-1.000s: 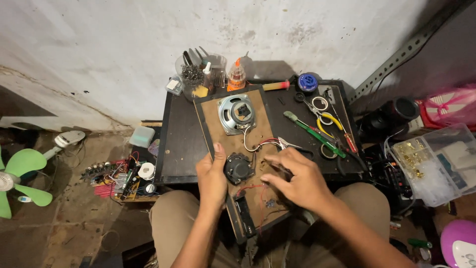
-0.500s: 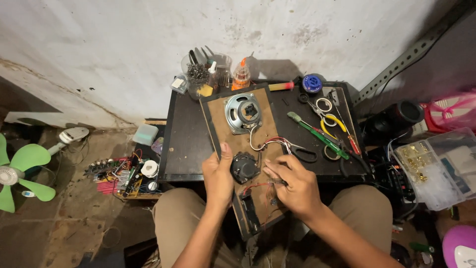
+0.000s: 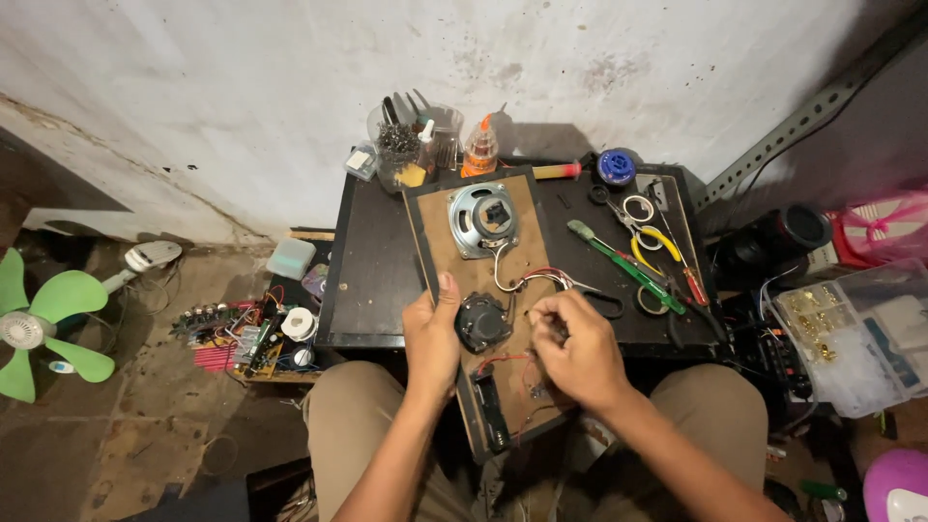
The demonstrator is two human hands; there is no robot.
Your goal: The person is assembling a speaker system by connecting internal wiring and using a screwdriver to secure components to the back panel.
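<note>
A brown board (image 3: 472,274) lies tilted across a small black table (image 3: 372,271) and over my lap. A grey speaker (image 3: 482,218) is mounted at its far end, and a smaller dark speaker (image 3: 480,322) sits in the middle. Red and white wires (image 3: 527,281) run between them. My left hand (image 3: 431,340) grips the board's left edge beside the dark speaker. Just right of that speaker, my right hand (image 3: 575,350) has its fingers pinched on something small, which I cannot make out. A black battery holder (image 3: 490,411) sits at the near end.
Green screwdriver (image 3: 623,265), yellow-handled pliers (image 3: 660,243) and scissors lie on the table's right side. A clear cup of tools (image 3: 411,145), an orange bottle (image 3: 480,148) and a blue spool (image 3: 616,166) stand at the back. Green fan (image 3: 43,324) at left; clear parts box (image 3: 851,333) at right.
The view has shifted a little. My right hand has drawn in closer to the dark speaker with its fingers pinched. My left hand keeps its hold on the board's edge.
</note>
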